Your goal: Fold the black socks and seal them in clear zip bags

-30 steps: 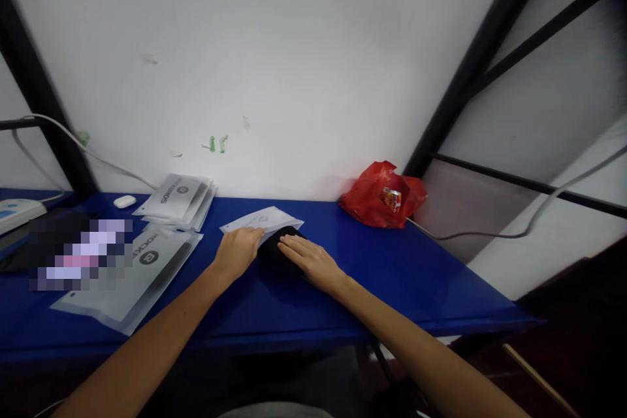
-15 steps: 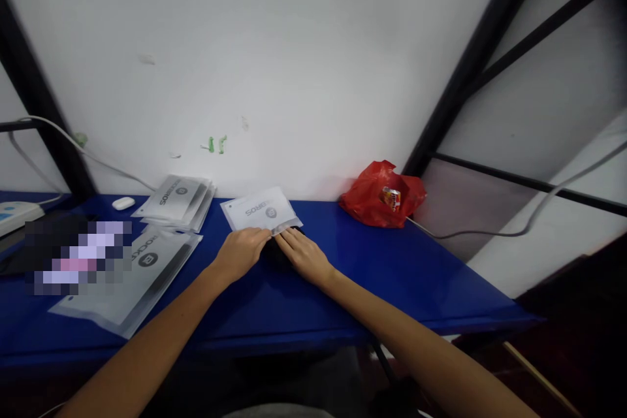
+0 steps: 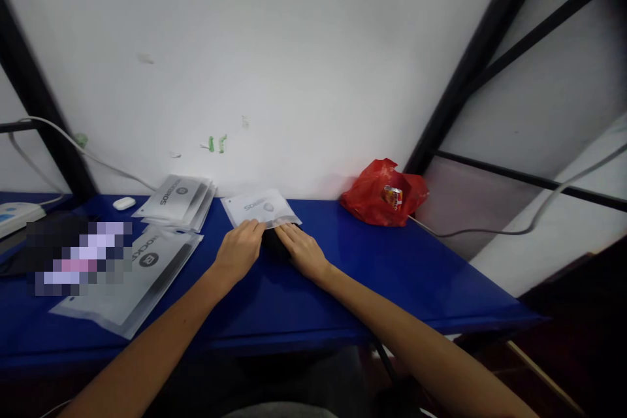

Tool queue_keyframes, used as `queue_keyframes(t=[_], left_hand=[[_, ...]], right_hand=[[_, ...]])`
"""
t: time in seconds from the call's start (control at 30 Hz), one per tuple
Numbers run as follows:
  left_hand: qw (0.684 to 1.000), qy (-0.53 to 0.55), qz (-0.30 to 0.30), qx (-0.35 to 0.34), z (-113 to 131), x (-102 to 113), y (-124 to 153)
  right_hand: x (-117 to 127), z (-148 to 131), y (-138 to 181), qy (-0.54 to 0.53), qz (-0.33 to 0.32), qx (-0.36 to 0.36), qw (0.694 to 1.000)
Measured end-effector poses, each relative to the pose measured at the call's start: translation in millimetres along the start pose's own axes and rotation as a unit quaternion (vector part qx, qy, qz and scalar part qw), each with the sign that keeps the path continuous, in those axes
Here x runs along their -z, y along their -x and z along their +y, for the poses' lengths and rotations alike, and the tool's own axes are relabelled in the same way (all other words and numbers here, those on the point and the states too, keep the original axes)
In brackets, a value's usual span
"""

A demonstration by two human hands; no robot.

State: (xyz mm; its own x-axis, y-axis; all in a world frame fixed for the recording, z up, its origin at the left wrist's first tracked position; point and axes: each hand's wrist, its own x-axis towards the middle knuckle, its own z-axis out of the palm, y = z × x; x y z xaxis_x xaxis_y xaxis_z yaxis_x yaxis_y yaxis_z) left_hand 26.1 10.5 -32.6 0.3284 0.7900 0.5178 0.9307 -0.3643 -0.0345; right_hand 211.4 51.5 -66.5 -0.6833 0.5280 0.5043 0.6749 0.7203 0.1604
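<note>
A frosted plastic pouch with dark printed lettering lies on the blue table, its mouth turned towards me. My left hand is closed, its fingers pinching the near left edge of the pouch's mouth. A black, soft-looking item sits between my hands, its far end at the mouth; how much of it is inside is hidden. My right hand grips the right side of the black item, with fingertips reaching to the pouch's near edge.
More printed pouches are stacked at the back left, with a larger pouch in front. A white earbud case and a power strip stand further left. A red plastic bag rests against the wall, a cable beside it.
My left hand has shifted slightly left and up along the pouch's mouth. More of the black item shows between my hands. The pouch has moved little.
</note>
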Motion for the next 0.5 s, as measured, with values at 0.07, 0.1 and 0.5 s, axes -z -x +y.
queue_keyframes(t=[0.07,0.1,0.5], left_hand=[[1.000,0.023,0.019,-0.009,0.1,-1.1,-0.6],[0.999,0.033,0.023,-0.018,-0.1,-1.7,-0.8],[0.988,0.125,0.015,-0.094,-1.0,-3.6,1.6]], right_hand=[[2.4,-2.0,-2.8,0.011,0.004,0.031,0.999],[2.8,-2.3,-4.7,0.014,0.003,0.043,0.999],[-2.0,-3.2,-25.8,-0.003,-0.060,-0.063,0.996]])
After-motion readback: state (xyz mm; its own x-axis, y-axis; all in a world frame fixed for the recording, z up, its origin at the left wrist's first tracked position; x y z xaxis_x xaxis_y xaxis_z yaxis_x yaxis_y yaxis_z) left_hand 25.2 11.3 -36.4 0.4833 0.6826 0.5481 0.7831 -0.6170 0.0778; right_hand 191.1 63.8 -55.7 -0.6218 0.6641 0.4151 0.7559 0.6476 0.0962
